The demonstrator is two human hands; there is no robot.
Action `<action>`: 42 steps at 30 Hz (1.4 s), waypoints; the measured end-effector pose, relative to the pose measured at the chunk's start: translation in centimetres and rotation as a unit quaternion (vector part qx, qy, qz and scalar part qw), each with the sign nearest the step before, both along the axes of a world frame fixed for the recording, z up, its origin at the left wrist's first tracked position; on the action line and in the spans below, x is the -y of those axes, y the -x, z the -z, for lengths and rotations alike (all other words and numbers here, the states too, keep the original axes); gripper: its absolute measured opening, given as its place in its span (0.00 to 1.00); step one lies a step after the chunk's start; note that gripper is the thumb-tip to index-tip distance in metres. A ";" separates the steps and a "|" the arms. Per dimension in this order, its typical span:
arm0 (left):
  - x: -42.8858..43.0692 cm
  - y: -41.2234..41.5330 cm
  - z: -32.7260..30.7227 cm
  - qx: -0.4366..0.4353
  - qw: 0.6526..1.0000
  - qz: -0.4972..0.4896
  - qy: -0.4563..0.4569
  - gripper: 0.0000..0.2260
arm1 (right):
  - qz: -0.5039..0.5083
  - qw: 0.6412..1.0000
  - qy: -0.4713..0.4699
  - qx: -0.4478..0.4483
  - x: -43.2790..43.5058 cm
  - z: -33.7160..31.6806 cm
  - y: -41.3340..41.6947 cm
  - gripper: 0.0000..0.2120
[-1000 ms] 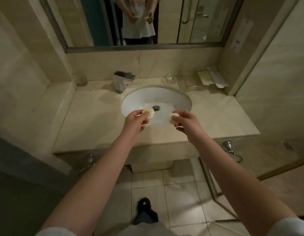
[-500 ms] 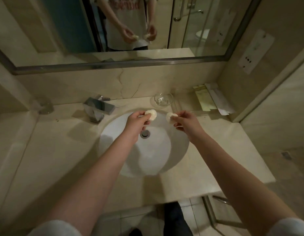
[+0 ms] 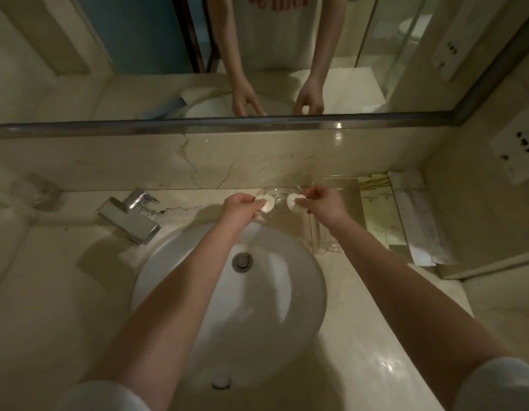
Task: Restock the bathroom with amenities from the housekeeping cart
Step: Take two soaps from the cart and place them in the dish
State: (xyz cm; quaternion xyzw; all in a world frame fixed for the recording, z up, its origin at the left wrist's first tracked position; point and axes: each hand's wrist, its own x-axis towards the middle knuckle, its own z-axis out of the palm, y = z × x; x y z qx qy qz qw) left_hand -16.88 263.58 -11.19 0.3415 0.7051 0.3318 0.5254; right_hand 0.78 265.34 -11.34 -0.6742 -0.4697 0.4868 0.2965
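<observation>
My left hand [image 3: 241, 207] pinches a small round white soap [image 3: 265, 203] at its fingertips. A second round white soap [image 3: 293, 201] sits in the fingers of my right hand [image 3: 324, 203]. Both soaps hang side by side, a little apart, just over a small clear glass dish [image 3: 279, 192] that stands at the back of the marble counter [image 3: 64, 292], behind the white sink basin [image 3: 299, 295]. The dish is partly hidden by the soaps and my fingers.
A chrome faucet [image 3: 130, 218] stands left of my hands. A clear acrylic tray [image 3: 340, 185] and paper-wrapped packets [image 3: 414, 221] lie at the back right by the wall. A glass tumbler [image 3: 39, 191] is at the far left. The mirror [image 3: 138, 54] runs above.
Both hands have carried the soaps forward over the basin to the back of the counter, above the glass dish. The camera has come closer and tilted down.
</observation>
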 end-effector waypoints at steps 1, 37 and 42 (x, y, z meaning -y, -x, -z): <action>-1.0 -0.3 0.5 -0.007 1.000 0.004 0.000 0.08 | -0.012 0.999 -0.001 0.030 -1.0 0.5 0.0 0.07; -6.3 -2.8 7.1 -0.354 0.898 0.247 -0.089 0.19 | -0.260 0.840 -0.120 0.461 -4.4 5.7 -0.8 0.27; -6.3 -2.5 6.9 -0.374 0.888 0.231 -0.135 0.17 | -0.268 0.842 -0.116 0.454 -4.6 5.7 -0.8 0.27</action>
